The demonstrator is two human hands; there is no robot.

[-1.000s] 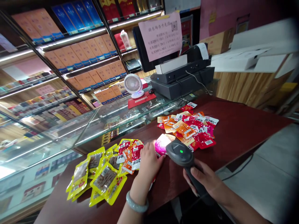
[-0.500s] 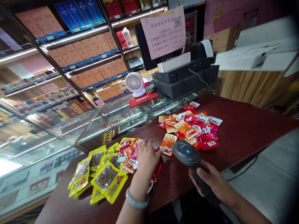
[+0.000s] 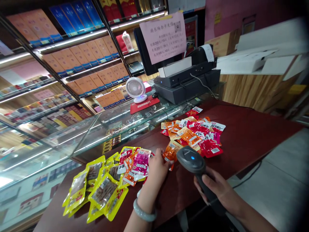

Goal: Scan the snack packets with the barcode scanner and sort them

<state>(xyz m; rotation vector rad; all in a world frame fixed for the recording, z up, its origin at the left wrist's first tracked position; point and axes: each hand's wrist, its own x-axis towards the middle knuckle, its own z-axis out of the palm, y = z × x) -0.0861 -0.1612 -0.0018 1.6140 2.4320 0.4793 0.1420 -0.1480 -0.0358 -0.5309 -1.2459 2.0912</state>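
Note:
My right hand (image 3: 214, 185) is wrapped round the handle of a dark barcode scanner (image 3: 190, 159), which has a lit blue light on top. The fingers of my left hand (image 3: 158, 164) pinch the lower left edge of an orange snack packet (image 3: 173, 149); its near end is partly hidden by them. The packet is tilted up close to the scanner's head. Left of my wrist, a pink snack packet (image 3: 141, 162) lies over red and orange ones. Several yellow snack bags (image 3: 103, 191) are heaped beside these. Beyond the scanner spreads a pile of red and orange packets (image 3: 193, 132).
Behind the dark red tabletop (image 3: 253, 129) runs a glass display counter (image 3: 116, 125). On it stand a small white fan (image 3: 135, 90) and a black cash register (image 3: 188, 80) with a screen bearing a pink sign (image 3: 164, 38). Shelves of boxes (image 3: 84, 53) line the back.
My left hand has moved right from the mixed packets to the orange packet and taken hold of it, lifting its edge. The pink packet is uncovered. The right hand still holds the scanner.

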